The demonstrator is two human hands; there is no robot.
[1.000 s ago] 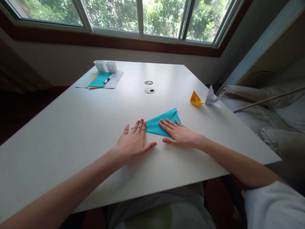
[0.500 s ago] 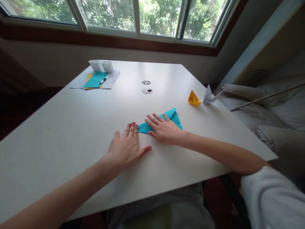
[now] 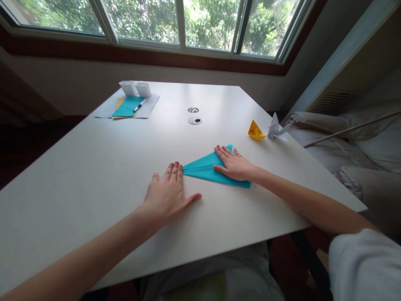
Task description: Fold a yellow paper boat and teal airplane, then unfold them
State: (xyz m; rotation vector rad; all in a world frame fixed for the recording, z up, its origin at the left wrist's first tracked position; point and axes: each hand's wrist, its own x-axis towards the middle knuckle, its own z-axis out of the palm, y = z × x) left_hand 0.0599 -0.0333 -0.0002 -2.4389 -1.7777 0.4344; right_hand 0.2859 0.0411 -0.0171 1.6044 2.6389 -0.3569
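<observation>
We keep the folded blue paper (image 3: 202,166) flat on the tabletop (image 3: 94,196): our left hand (image 3: 165,194), middle fingers together, likely anchors its narrow tip; our right hand (image 3: 234,164), fingers slightly spread, seemingly flattens its wide end.

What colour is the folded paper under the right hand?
The folded paper is turquoise blue, best seen in the head view.
</observation>
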